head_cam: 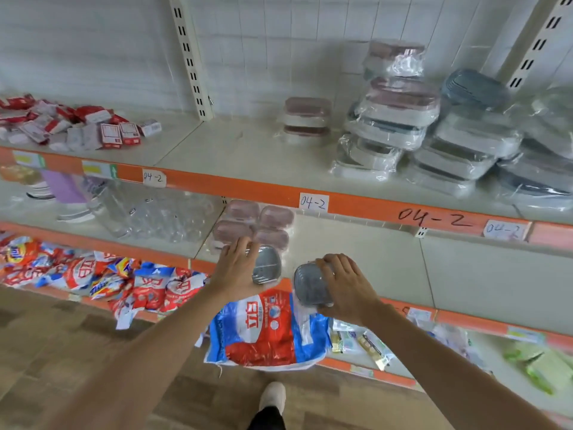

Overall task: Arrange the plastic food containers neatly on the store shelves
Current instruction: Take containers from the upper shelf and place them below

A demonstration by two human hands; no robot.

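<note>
Bare middle shelf [387,262] lies open toward two o'clock of the hands. At twelve o'clock, pink-lidded containers [254,225] block the way; at ten, what seem clear jars [161,215] crowd it.

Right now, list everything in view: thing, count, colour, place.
pink-lid containers: four, pink, middle shelf, grouped
grey containers: two, grey, one in each hand at the middle shelf edge
small stacked containers: stack, pink and white, top shelf centre
wrapped containers: untidy pile, white, pink, blue-grey, top shelf right
red packets: heap, red and white, top shelf left
clear jars: cluster, clear, middle shelf left
detergent bags: many, red, blue, white, bottom shelf
left hand: holds one grey container
right hand: holds the other
</note>
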